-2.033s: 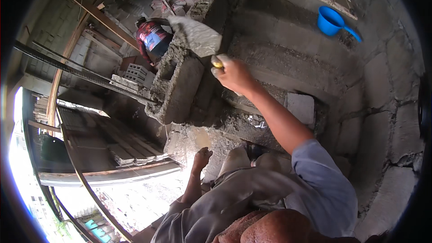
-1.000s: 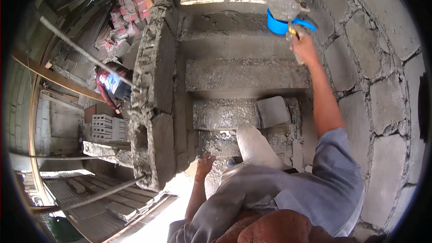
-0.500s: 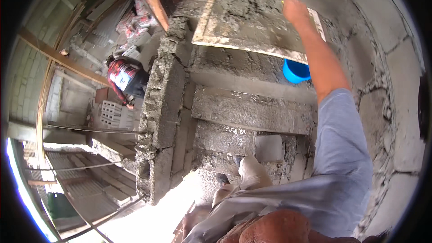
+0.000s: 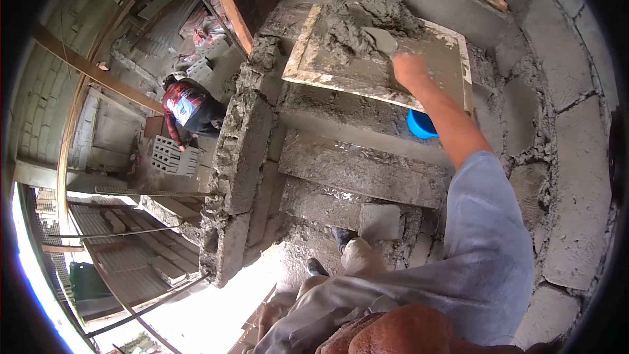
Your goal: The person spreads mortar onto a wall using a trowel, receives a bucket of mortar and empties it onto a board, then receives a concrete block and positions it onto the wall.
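My right hand (image 4: 409, 71) is closed round the handle of a trowel, which the fingers mostly hide. The trowel's grey blade (image 4: 381, 40) touches a heap of wet mortar (image 4: 354, 29). This mortar lies on a pale-rimmed mixing board (image 4: 347, 86), whose right part carries a thin smear of it. My right arm reaches over the board's near edge. Low at the left, beside my trousers, a blurred skin-coloured patch seems to be my left hand (image 4: 268, 318); its fingers cannot be made out.
A blue bucket (image 4: 419, 124) stands partly under the board. Wet concrete steps (image 4: 360, 164) descend toward my feet, with a loose block (image 4: 380, 221) on them. A rough block wall (image 4: 242, 151) borders the left; below it another person (image 4: 190, 105) bends near hollow blocks (image 4: 173, 156).
My right hand has come nearer and slightly left, drawing the trowel from the board's far edge to the mortar heap. The other person remains bent over below.
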`<state>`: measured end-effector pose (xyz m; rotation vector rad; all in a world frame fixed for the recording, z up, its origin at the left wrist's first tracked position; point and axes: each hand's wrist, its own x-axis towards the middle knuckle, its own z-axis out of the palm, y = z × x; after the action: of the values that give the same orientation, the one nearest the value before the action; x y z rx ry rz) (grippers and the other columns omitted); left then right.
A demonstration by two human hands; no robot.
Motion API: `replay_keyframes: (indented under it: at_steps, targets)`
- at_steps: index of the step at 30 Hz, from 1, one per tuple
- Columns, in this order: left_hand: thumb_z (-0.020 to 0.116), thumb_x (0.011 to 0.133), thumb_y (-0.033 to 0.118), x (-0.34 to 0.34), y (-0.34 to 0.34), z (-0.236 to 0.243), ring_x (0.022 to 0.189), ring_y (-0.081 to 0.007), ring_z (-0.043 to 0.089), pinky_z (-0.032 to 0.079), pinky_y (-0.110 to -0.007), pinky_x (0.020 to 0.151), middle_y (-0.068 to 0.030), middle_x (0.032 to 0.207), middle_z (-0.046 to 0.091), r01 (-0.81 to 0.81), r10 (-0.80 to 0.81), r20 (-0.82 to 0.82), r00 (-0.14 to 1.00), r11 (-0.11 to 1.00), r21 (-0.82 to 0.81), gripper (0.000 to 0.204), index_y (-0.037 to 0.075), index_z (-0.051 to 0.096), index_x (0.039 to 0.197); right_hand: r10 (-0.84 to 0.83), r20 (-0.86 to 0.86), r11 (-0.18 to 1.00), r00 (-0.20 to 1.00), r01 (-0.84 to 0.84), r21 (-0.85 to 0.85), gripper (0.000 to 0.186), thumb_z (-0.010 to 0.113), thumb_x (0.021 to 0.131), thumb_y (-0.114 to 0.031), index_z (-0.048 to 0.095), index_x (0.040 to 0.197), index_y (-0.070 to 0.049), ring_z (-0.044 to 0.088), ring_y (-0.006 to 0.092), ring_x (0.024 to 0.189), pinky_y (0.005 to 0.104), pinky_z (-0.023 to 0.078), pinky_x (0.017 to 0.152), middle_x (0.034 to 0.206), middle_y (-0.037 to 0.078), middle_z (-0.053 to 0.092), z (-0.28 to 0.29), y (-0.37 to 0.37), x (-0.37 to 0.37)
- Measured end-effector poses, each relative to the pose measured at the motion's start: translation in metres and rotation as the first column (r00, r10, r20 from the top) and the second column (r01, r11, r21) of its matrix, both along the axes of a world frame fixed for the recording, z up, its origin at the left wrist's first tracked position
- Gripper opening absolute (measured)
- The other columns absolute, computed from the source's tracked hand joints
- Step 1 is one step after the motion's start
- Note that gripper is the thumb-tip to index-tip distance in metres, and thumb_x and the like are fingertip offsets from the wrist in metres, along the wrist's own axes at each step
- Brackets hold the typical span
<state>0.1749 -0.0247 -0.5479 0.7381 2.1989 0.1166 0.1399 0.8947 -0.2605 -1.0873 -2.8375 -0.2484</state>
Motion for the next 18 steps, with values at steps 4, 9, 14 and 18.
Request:
replay_keyframes:
  at_steps: [4,9,14,18]
  targets:
    - [0.065,0.08,0.015,-0.028,0.013,0.022,0.07,-0.0185,0.063,0.055,-0.032,0.059,-0.0064,0.086,0.064,0.068,-0.015,-0.215,0.976,0.969,0.239,0.014,0.005,0.068,0.089,-0.034,-0.074,0.998,0.997,0.031,-0.051,0.017,0.057,0.08,-0.01,0.07,0.085,-0.001,0.069,0.0344,0.085,0.0442,0.055,0.076,0.089,0.022,0.069,0.009,0.03,0.041]
    - [0.055,0.092,0.014,0.012,-0.013,0.022,0.079,-0.0164,0.063,0.053,-0.031,0.063,-0.0108,0.095,0.066,-0.294,0.289,0.099,0.952,0.781,0.551,0.02,0.009,0.067,0.106,-0.214,0.236,0.811,0.948,0.307,-0.499,0.022,0.061,0.079,-0.02,0.069,0.066,-0.004,0.068,0.0272,0.077,0.0422,0.053,0.067,0.081,0.016,0.069,0.064,0.044,0.076]
    - [0.054,0.092,0.015,0.065,-0.048,0.027,0.077,-0.017,0.063,0.053,-0.032,0.062,-0.011,0.094,0.066,-0.382,0.37,0.134,0.919,0.92,0.085,0.02,0.009,0.067,0.106,-0.011,0.023,0.814,1.0,0.022,-0.581,0.027,0.059,0.08,-0.018,0.064,0.06,-0.001,0.062,0.0252,0.062,0.0418,0.05,0.064,0.065,0.014,0.064,-0.006,0.035,0.011]
    - [0.053,0.093,0.015,0.069,-0.045,0.041,0.076,-0.0175,0.063,0.053,-0.032,0.062,-0.0112,0.092,0.066,-0.409,0.399,0.108,0.911,0.907,0.099,0.02,0.009,0.067,0.105,-0.463,-0.086,0.436,0.882,0.142,-0.888,0.025,0.058,0.085,-0.016,0.065,0.067,-0.001,0.059,0.0215,0.063,0.0404,0.047,0.065,0.064,0.012,0.062,-0.047,0.003,-0.058]
